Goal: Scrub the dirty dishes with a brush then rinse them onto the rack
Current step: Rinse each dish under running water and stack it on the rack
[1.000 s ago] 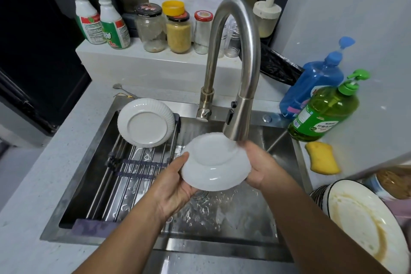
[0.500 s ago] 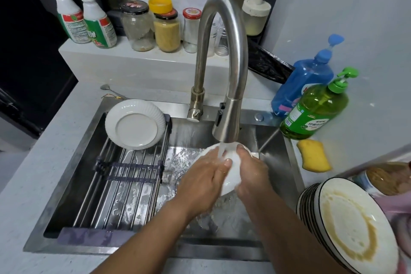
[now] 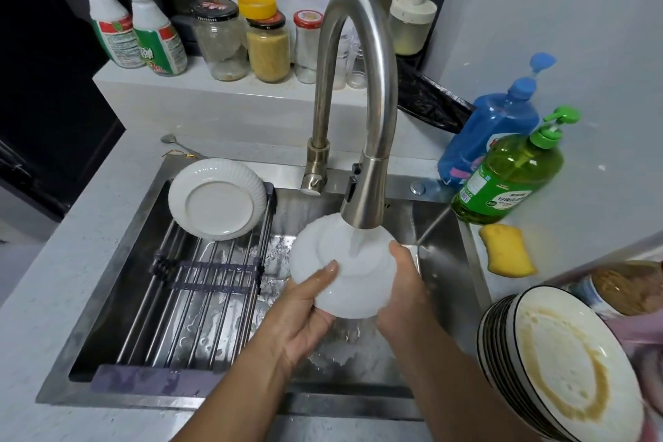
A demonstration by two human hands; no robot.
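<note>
Tilted back up since a moment ago, the white dish (image 3: 346, 269) sits under the faucet (image 3: 362, 197), gripped by left hand (image 3: 305, 312) and right hand (image 3: 403, 292); one plate (image 3: 217, 199) racked left of the faucet, a dirty stack (image 3: 567, 370) waiting right.

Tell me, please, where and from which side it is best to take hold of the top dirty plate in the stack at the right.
Probably by the rim. The top dirty plate leans on the stack, its soiled face up, its upper rim standing free near the yellow sponge. Come from above with the right hand, thumb on the clean border, fingers behind. The greasy centre looks slippery.
</note>
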